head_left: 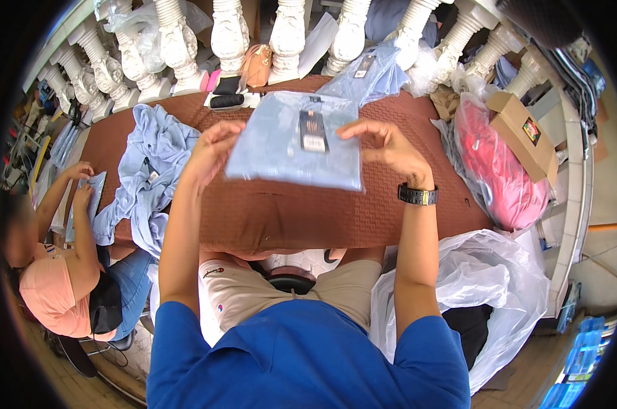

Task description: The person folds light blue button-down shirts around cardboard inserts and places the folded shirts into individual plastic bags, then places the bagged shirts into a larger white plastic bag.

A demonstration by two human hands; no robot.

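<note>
A folded light-blue shirt in a clear plastic bag (274,144) is held over the table, with a dark hang tag (313,131) showing near its upper middle. My left hand (212,153) grips the bag's left edge, fingers closed at the upper corner. At the opposite edge, my right hand (392,148) pinches the bag, its fingers bent and a black watch (417,195) on the wrist. Just beyond lies another bagged light-blue shirt (366,71). Left of my left hand, a loose, crumpled light-blue garment (155,146) spreads over the table and hangs off its near edge.
A brown cloth (274,215) covers the table. White balusters (230,37) line the far side, near a tan pouch (257,65). At right are bagged red garments (496,160), a cardboard box (523,136) and a large clear plastic bag (486,279). A co-worker (66,286) sits at left.
</note>
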